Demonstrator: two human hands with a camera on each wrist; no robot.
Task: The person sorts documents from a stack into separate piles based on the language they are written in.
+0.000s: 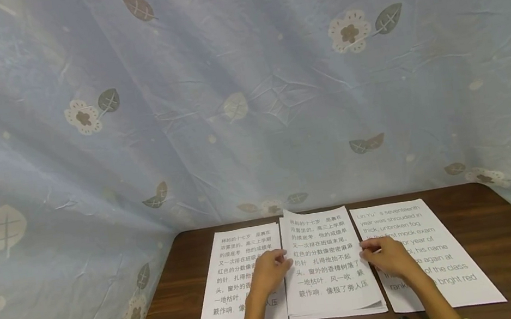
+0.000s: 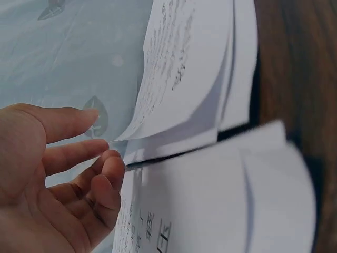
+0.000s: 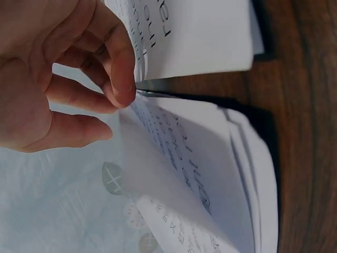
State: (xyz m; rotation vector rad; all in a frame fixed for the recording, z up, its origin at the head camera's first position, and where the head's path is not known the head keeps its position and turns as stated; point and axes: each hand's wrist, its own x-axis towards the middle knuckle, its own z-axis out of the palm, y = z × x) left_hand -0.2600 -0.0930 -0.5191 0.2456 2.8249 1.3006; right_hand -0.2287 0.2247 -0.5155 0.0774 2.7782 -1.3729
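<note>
The middle pile's top sheet of paper (image 1: 324,256), printed with Chinese text, bows up from the pages below. My left hand (image 1: 268,273) is at its left edge; in the left wrist view the sheet's edge meets the index fingertip (image 2: 100,147), with the thumb held apart. At the opposite edge is my right hand (image 1: 390,256). Its bent fingers (image 3: 124,87) touch the sheet's raised edge in the right wrist view, and a gap separates them from the thumb. Beneath this lifted sheet shows a page with Latin-letter print (image 3: 181,153).
A stack of Chinese-text pages (image 1: 214,298) lies to the left, under my left forearm. To the right, English-text pages (image 1: 468,287) lie partly behind my right hand. All rest on a dark brown wooden table (image 1: 464,227), backed by a pale blue patterned curtain (image 1: 253,143).
</note>
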